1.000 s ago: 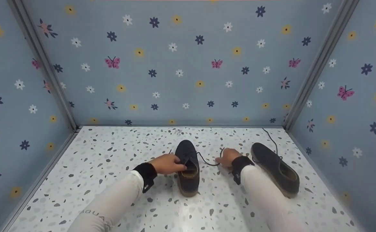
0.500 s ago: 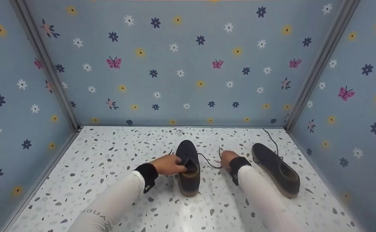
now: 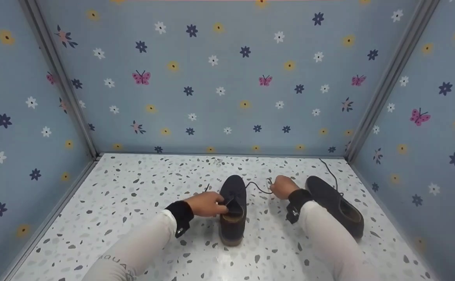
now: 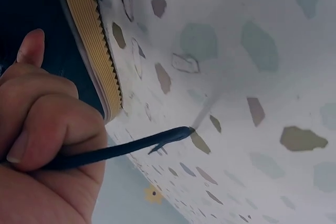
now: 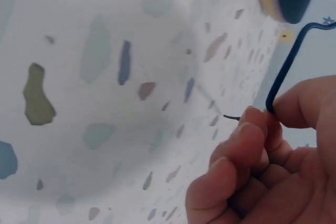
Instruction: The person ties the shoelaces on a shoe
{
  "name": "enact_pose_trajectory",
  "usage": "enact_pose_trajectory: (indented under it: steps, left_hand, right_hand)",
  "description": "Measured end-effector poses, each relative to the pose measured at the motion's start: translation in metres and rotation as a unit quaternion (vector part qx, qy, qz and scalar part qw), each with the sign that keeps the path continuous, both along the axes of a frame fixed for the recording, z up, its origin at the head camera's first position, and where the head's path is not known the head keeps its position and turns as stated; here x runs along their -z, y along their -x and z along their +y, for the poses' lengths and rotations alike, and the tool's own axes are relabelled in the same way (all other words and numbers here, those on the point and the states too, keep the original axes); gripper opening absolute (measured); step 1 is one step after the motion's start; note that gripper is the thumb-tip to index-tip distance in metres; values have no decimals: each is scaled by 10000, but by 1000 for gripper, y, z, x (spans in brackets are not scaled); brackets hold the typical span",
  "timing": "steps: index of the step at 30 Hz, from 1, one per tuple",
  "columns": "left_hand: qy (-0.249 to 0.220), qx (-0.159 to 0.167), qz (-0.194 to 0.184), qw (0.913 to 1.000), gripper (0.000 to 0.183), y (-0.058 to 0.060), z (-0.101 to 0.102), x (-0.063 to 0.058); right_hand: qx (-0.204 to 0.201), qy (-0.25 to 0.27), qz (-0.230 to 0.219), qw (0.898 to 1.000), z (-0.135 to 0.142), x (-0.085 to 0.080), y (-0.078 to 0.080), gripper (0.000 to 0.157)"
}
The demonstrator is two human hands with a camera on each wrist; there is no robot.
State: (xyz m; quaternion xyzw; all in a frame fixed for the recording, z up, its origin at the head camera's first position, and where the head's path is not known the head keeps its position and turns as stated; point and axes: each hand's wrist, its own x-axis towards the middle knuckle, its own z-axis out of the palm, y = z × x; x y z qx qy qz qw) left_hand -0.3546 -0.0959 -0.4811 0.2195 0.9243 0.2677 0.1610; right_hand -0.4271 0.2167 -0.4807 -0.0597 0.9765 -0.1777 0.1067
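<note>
A dark navy lace-up shoe point(image 3: 233, 234) stands on the speckled floor, its toe toward the back wall. At its left side is my left hand point(image 3: 205, 203), thumb by the shoe's opening. The left wrist view shows these curled fingers gripping a dark shoelace point(image 4: 126, 148), its end sticking out over the floor. To the shoe's right, my right hand point(image 3: 284, 187) pinches the other lace point(image 5: 287, 66) between thumb and fingers, and a short tip pokes out past the fingertips. That lace runs in a slack curve back to the shoe.
A matching shoe point(image 3: 355, 224) stands at the right, partly covered by my right forearm, with its lace point(image 3: 331, 171) trailing toward the back wall. Blue flowered panels point(image 3: 227, 78) enclose the white speckled floor point(image 3: 141, 179) at the back and both sides.
My right hand has lifted and moved slightly right and away with the lace. The middle shoe has shifted a little to the right, my left hand staying at its side.
</note>
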Motion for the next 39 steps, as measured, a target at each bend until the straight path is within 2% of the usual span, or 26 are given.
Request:
enact_pose_trajectory:
  steps: [3, 6, 11, 15, 20, 24, 28, 31, 36, 39]
  left_hand:
    - [114, 144, 73, 9998, 27, -5, 2, 0]
    - [195, 172, 93, 9996, 28, -9, 3, 0]
    - [274, 81, 93, 9995, 27, -11, 4, -2]
    - [300, 190, 117, 9993, 27, -13, 5, -5]
    - [355, 360, 99, 9987, 31, -17, 5, -8]
    - [400, 402, -24, 9984, 40, -21, 1, -10]
    - [387, 351, -251, 9983, 51, -23, -7, -13]
    - [349, 236, -263, 9988, 54, -21, -14, -15]
    - [411, -208, 77, 9989, 50, -14, -26, -17]
    - [474, -516, 141, 9974, 52, -11, -34, -17]
  right_hand:
    - [-56, 426, 103, 9990, 3, -3, 0, 45]
    - [-4, 903, 256, 9956, 6, -8, -1, 51]
    - [228, 1673, 490, 9844, 8, -18, -5, 37]
    - [472, 2462, 526, 9666, 5, -23, -6, 29]
    - [632, 3402, 569, 9365, 0, -25, -9, 28]
    - [691, 3762, 534, 9224, -2, -24, -13, 27]
    - [603, 3761, 565, 9229, -3, -23, -15, 26]
    - [480, 3698, 588, 9260, -2, -22, -16, 26]
    - [379, 3505, 659, 9335, 2, -24, -17, 26]
    - [377, 3408, 708, 9367, 5, -27, -19, 26]
